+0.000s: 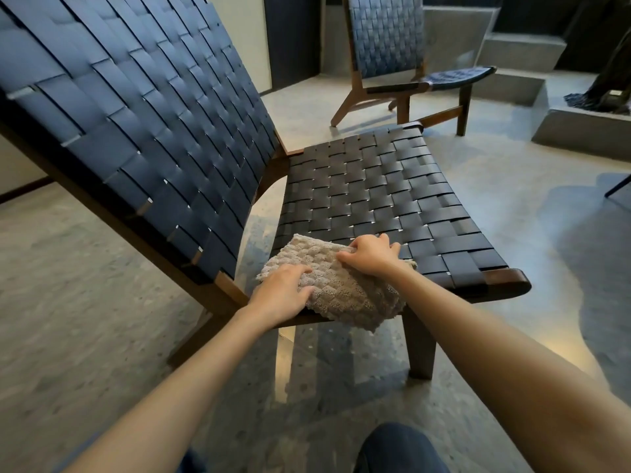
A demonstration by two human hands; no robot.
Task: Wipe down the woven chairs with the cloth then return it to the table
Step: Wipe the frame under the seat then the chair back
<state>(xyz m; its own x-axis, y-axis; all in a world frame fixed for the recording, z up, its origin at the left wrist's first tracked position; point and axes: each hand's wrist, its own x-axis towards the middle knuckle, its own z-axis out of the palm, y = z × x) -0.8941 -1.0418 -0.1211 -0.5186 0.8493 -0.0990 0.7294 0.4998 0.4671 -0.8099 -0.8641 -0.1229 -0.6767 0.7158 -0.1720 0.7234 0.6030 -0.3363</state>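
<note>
Both hands on the cloth (345, 288), lower centre of frame. Left hand (283, 293) holds its left end, thumb and fingers bent into the fabric. Right hand (370, 256) grips the upper right part, fingers curled, knuckles up, fabric bunched under them. Both forearms bare, coming in from the bottom corners.

Cloth count: one. Long axis runs diagonally, upper left to lower right in frame. It sits on the near corner of the seat, by the gap to the backrest; the lower right end droops over the seat's near rail, off the weave. Look: grey-beige, thick, bumpy waffle-like pile, rumpled rather than flat.

Woven chairs: two, same design.
- Near chair (375, 189): fills left and centre. Dark blue-black straps in a basket weave, brown wood frame. Backrest leans toward upper left, seat extends toward centre right. One front leg visible below the cloth.
- Far chair (386, 39): top centre, well apart from the near one, seat pointing right.

Floor (85, 285) grey, speckled, with some glare under the near seat. Grey concrete steps (522, 52) in the upper right, just beside the far chair.
</note>
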